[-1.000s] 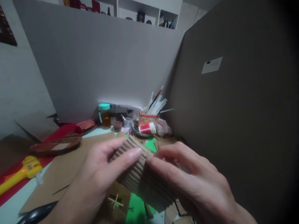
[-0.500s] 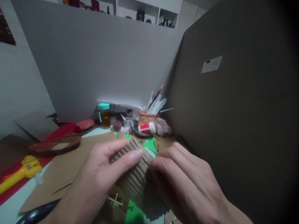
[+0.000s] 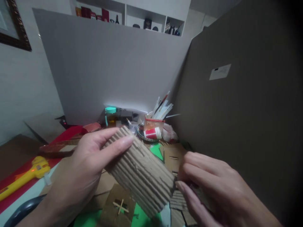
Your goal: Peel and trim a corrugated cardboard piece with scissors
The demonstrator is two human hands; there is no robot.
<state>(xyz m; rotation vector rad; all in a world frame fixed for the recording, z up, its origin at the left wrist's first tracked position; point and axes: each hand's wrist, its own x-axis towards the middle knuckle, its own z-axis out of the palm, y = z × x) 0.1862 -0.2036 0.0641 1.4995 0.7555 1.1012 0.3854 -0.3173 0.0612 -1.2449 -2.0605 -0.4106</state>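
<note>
My left hand (image 3: pixel 90 160) grips a piece of corrugated cardboard (image 3: pixel 144 170) at its upper left, thumb on top. The ridged face of the piece is bare and turned up, and it tilts down to the right. At its right corner is my right hand (image 3: pixel 213 186), fingers curled and thumb pressed close to the edge; whatever is pinched there is hidden. Beneath the held piece lies brown cardboard (image 3: pixel 109 210) with two crossed wooden sticks (image 3: pixel 120 207) over a hole. Green sheet (image 3: pixel 142 216) shows beside it.
A yellow glue gun (image 3: pixel 39 168) lies at the left. Farther back stand a bottle with a teal lid (image 3: pixel 110 110) and a box of white strips (image 3: pixel 153 124), with a red and white cup (image 3: pixel 152 133) on its side. Grey panels (image 3: pixel 113 63) rise behind and at the right.
My right hand has moved right and down, off the ridged face to the corner of the cardboard. More of the ridges now show. The view has shifted slightly.
</note>
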